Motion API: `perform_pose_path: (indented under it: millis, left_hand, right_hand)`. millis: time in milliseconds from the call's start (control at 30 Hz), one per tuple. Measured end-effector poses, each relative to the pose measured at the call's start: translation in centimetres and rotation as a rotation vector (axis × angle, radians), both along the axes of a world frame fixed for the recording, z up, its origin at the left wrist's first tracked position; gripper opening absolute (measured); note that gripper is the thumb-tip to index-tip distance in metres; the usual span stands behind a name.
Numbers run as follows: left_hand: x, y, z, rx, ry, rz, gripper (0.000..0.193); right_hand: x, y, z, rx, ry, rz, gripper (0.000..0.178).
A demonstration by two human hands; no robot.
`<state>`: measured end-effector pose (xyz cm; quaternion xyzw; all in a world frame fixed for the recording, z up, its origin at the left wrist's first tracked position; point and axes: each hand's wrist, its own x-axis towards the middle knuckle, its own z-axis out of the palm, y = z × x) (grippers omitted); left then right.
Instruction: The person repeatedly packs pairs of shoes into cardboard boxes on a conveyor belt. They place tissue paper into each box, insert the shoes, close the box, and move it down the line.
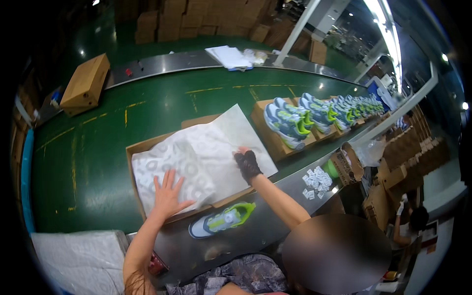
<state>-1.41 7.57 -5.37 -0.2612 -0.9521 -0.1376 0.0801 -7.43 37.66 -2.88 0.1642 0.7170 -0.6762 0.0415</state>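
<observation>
A sheet of white wrapping paper (196, 152) with faint grey rings is spread over an open cardboard box (130, 162) on the green belt. My left hand (169, 194) lies on the paper near the box's front side, bare, with its fingers spread. Farther right, my right hand (247, 163) wears a dark fingerless glove and rests on the paper with its fingers stretched out. What the box holds is hidden by the paper. In front of the box, between my forearms, a single grey, white and lime-green sneaker (222, 220) lies on the metal ledge.
Sneakers (290, 123) stand on cardboard boxes in a row to the right. Small white packets (317, 182) are heaped on the ledge. A stack of paper (78, 260) sits at lower left. A closed carton (86, 84) and white papers (228, 56) are across the belt.
</observation>
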Motion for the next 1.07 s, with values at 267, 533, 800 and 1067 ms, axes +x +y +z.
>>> perform_pose_path:
  millis: [267, 533, 800, 1067]
  left_hand:
    - [-1.2, -2.3, -1.1, -0.180, -0.120, 0.318, 0.082]
    - [10.7, 5.0, 0.5, 0.408, -0.370, -0.219, 0.061]
    - [10.8, 10.1, -2.9, 0.291, -0.280, 0.017, 0.063]
    - [11.3, 0.0, 4.0, 1.241, -0.784, 0.273, 0.076]
  right_hand:
    - [14.0, -9.8, 24.5, -0.838, 0.526, 0.990, 0.015]
    - [17.7, -12.7, 26.4, -1.272, 0.150, 1.062, 0.026]
    - [19.6, -14.0, 25.7, -1.329, -0.263, 1.011, 0.037]
    - [15.4, -7.0, 13.1, -0.775, -0.034, 1.001, 0.029]
